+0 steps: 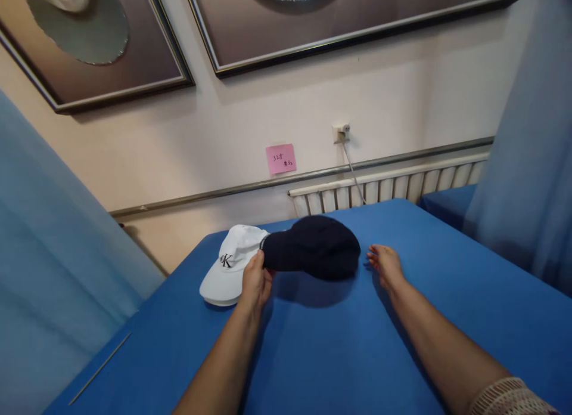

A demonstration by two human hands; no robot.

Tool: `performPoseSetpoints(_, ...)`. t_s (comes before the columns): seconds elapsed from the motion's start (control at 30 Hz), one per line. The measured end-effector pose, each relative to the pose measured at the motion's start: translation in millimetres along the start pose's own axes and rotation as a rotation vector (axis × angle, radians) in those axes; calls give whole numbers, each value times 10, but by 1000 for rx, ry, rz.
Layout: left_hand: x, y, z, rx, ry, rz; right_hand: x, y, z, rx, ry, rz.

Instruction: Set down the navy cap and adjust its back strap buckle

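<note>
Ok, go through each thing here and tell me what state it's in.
Dark cap: lifted at its brim, casting a shadow on the blue sheet.
White cap: lying flat, partly under the dark cap.
Left hand: gripping the dark cap's brim.
Right hand: open, beside the dark cap.
Wall socket: cable plugged in.

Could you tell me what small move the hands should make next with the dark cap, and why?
Probably bring the right hand onto the dark cap: only the left hand grips it, lifted at one end beside the white cap, while the right rests open just beside it.
</note>
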State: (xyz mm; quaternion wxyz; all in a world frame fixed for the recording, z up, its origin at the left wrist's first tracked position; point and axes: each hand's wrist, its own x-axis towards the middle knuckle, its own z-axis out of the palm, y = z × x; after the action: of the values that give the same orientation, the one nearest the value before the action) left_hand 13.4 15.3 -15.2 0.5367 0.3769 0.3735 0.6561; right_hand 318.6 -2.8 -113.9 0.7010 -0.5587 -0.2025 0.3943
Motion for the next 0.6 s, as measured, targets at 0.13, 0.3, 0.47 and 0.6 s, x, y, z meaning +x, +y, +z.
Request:
performPoseSetpoints(0.13, 333, -511, 104, -12, 109, -256, 4, 5, -36, -31, -69, 48)
performPoseSetpoints(0.3, 772, -852, 196, 15, 107, -374, -33, 124, 172, -180, -175, 22)
performPoseSetpoints(0.47, 1194, -957, 340, 94, 93, -349, -82, 259, 316, -261, -207, -90)
performPoseSetpoints(0.6, 1294, -988, 345, 206, 128, -232, -158, 325, 338, -320, -223, -161)
